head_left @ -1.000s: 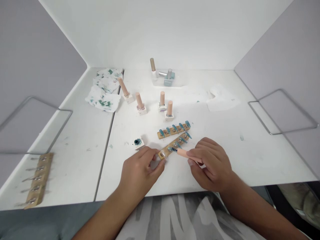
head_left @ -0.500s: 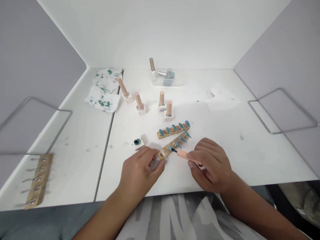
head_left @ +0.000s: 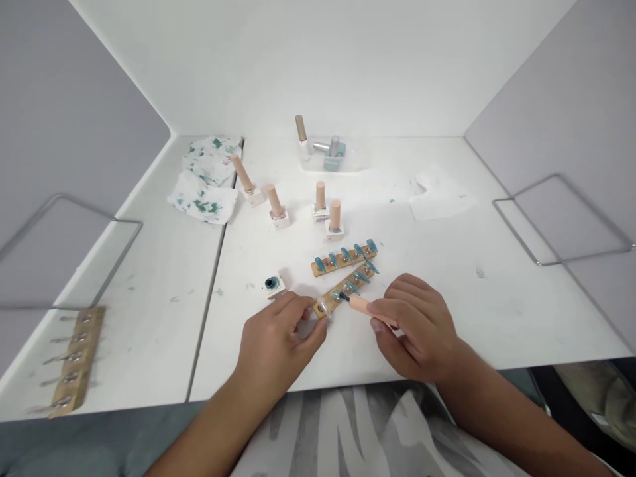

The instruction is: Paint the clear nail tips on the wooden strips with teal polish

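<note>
My right hand (head_left: 415, 328) is closed on a peach-handled polish brush (head_left: 362, 306) whose dark tip rests on a false nail of the near wooden nail strip (head_left: 348, 289). My left hand (head_left: 278, 338) pinches the left end of that strip between thumb and fingers. A second wooden strip (head_left: 344, 258) with several teal nails lies just behind it. The open polish bottle (head_left: 272, 285) with teal polish stands to the left of my left hand.
Several capped polish bottles (head_left: 320, 202) stand in mid-table. A clear tray (head_left: 328, 159) with bottles sits at the back. Stained tissues (head_left: 203, 199) lie back left, a white wipe (head_left: 440, 199) back right. Another wooden strip (head_left: 69, 361) with unpainted nails lies near the left edge.
The brush tip has crept slightly left along the near strip. Both hands keep their holds and places.
</note>
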Motion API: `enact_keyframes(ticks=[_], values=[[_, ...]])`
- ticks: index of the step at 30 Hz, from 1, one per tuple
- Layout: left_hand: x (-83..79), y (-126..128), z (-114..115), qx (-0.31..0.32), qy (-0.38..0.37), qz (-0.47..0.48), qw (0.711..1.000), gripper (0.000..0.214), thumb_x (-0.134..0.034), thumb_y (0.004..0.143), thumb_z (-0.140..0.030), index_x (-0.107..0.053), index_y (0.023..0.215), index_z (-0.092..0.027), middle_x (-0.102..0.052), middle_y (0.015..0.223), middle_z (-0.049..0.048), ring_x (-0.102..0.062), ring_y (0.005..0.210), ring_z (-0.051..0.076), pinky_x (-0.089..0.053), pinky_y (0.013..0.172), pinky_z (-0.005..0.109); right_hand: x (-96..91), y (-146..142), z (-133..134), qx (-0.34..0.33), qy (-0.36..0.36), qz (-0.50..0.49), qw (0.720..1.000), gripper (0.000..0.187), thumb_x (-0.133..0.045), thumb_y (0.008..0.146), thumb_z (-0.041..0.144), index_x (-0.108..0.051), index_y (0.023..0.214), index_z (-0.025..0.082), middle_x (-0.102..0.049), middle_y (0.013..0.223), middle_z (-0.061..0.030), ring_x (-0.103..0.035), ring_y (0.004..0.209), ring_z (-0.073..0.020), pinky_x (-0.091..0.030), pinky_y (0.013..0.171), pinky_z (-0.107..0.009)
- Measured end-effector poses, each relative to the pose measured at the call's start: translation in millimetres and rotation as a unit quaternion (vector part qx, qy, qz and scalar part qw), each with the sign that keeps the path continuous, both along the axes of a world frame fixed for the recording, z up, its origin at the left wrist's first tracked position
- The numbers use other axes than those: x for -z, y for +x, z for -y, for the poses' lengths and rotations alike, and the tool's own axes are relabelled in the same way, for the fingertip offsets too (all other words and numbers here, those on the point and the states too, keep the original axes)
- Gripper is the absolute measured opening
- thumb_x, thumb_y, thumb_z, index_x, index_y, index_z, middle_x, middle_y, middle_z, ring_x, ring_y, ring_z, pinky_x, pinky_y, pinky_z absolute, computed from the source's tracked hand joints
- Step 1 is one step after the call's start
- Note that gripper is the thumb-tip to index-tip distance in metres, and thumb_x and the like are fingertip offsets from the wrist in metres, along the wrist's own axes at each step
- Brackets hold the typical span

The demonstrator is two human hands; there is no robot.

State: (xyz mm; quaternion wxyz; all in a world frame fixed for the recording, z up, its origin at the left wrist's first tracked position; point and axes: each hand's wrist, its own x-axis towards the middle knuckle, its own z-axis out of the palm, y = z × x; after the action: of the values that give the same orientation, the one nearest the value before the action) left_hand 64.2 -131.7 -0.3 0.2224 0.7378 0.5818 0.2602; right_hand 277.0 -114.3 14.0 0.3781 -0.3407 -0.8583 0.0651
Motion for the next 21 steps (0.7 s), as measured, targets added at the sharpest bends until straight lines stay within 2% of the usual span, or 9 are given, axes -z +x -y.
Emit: enact_keyframes(ticks=[10, 17, 21], values=[[2.1, -0.4, 0.4, 0.001, -0.002, -0.003, 1.0, 0.01, -0.061, 0.076, -0.026, -0.061, 0.083, -0.019, -0.058, 0.069, -0.0005, -0.052, 0.061, 0.012, -0.04, 0.052, 0.024, -5.9, 6.8, 2.9, 0.01, 0.028, -0.05, 0.998, 0.025, -0.048, 0.069, 0.004, -0.051, 0.09, 0.017, -0.046, 0.056, 0.0033, -0.038, 0.049, -0.0105, -0.031, 0.049, -0.027], [-0.1, 0.7, -0.3, -0.007, -0.015, -0.021, 1.0, 0.012, -0.06, 0.076, -0.028, -0.061, 0.084, -0.019, -0.06, 0.072, -0.0001, -0.055, 0.063, 0.013, -0.042, 0.055, 0.025, 1.1, 1.8, -0.1, 0.001, 0.01, 0.001, 1.0, 0.022, -0.051, 0.07, 0.007, -0.052, 0.09, 0.016, -0.045, 0.056, 0.0038, -0.038, 0.052, -0.011, -0.032, 0.052, -0.028], [0.5, 1.1, -0.8, -0.008, -0.037, -0.06, 0.997, 0.012, -0.058, 0.078, -0.03, -0.062, 0.085, -0.021, -0.06, 0.073, -0.0009, -0.055, 0.063, 0.014, -0.042, 0.055, 0.025, -0.7, 6.6, 1.3, 0.004, 0.015, -0.011, 1.0, 0.02, -0.05, 0.068, 0.006, -0.052, 0.086, 0.016, -0.044, 0.054, 0.0041, -0.037, 0.049, -0.0109, -0.03, 0.051, -0.028]])
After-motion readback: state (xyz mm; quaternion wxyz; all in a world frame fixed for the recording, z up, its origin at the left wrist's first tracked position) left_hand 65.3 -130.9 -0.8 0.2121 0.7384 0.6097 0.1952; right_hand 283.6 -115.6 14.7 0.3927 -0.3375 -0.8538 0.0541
